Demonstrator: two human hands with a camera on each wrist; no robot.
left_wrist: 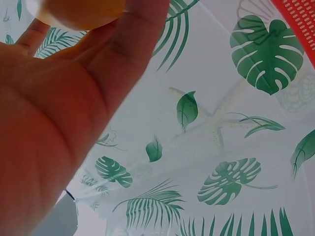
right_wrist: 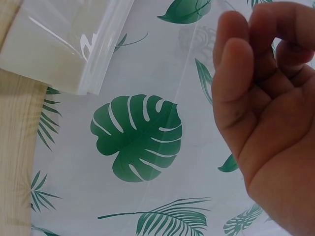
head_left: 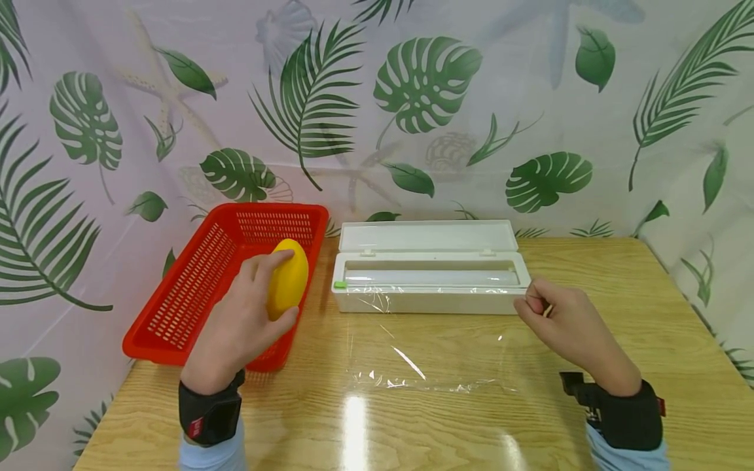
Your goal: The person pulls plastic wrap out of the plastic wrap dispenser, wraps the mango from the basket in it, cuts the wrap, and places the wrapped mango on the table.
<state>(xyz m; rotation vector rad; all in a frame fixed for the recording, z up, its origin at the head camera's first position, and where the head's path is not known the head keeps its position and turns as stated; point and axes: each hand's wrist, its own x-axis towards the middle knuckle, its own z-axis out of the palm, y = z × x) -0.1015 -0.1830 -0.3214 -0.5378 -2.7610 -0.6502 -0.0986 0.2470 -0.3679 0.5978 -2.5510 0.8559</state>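
Note:
My left hand [head_left: 238,320] grips a smooth yellow mango [head_left: 287,281] over the right side of a red plastic basket [head_left: 147,343]. In the left wrist view the mango [left_wrist: 81,12] shows at the top edge, against the fingers. A white cling film dispenser [head_left: 347,304] stands at the back of the table, its lid up and a roll inside. From it a clear sheet of cling film [head_left: 406,383] spreads forward over the wood. Beside the dispenser's right end is my right hand [head_left: 565,320], fingers loosely curled and thumb near the index finger, with nothing seen in its grasp.
The wooden table [head_left: 642,314] runs back to a leaf-printed curtain [head_left: 453,176], which also hangs along both sides. A small green slider [head_left: 340,284] sits at the dispenser's left front corner. The basket stands left of the dispenser, close to the curtain.

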